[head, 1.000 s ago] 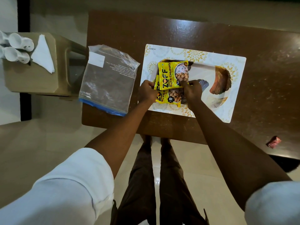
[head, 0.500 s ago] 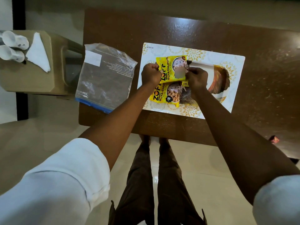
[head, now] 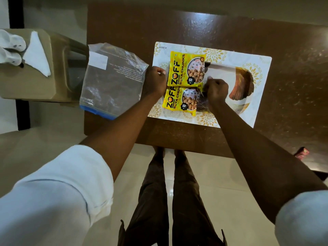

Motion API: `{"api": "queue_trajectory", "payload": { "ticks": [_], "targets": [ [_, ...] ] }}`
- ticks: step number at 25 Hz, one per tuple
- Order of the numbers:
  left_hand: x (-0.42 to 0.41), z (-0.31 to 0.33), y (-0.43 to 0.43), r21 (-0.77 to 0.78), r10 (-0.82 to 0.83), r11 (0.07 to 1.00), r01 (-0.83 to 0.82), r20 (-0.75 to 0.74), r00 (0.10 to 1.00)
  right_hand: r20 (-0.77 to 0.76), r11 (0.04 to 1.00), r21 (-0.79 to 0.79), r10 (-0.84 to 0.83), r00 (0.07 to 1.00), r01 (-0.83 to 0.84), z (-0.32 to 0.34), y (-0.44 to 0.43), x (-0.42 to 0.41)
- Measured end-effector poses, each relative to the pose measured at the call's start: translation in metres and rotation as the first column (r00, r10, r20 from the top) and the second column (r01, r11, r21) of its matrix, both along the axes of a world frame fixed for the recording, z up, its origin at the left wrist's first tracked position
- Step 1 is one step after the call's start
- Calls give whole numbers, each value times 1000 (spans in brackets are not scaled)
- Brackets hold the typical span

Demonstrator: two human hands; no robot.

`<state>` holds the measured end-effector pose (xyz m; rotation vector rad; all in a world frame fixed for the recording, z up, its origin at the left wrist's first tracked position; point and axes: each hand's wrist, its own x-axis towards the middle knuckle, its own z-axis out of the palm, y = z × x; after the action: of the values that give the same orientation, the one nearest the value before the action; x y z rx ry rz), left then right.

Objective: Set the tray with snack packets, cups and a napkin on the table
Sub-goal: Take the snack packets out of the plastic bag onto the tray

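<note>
From the head view, two yellow packets [head: 186, 71] [head: 182, 100] are being held flat on the tray [head: 248, 55], which is lying on the table [head: 292, 41]. The far packet is being pinched at its edges by the left hand [head: 155, 80] and the right hand [head: 217, 89]. Cups [head: 11, 48] and a napkin [head: 38, 52] are being kept on a stool [head: 26, 80] to the left.

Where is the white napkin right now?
In the head view the napkin lies at the far left on the beige side stand, just right of the white cups and left of the clear plastic bag, off the tray.
</note>
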<state>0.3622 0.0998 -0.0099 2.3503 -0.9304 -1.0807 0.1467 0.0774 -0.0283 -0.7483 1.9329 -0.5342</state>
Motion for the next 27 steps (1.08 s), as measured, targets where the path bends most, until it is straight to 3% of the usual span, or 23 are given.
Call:
{"api": "queue_trajectory", "payload": {
  "ticks": [3, 6, 16, 20, 27],
  "targets": [
    [-11, 11, 27, 19, -38, 999, 37, 21, 999, -132, 990, 70, 130, 983, -122, 10, 29, -9],
    [-22, 13, 47, 17, -42, 999, 43, -8, 999, -61, 966, 103, 245, 968, -238, 21, 45, 3],
    [-17, 6, 64, -27, 127, 991, -134, -169, 977, 12, 988, 24, 150, 989, -150, 14, 48, 16],
    [-17, 0, 64, -41, 139, 988, -147, -160, 977, 1, 990, 56, 132, 991, -132, 12, 44, 15],
    [-12, -3, 54, -13, 172, 984, -176, -156, 973, 128, 988, 140, 47, 991, -65, 9, 39, -2]
  ]
}}
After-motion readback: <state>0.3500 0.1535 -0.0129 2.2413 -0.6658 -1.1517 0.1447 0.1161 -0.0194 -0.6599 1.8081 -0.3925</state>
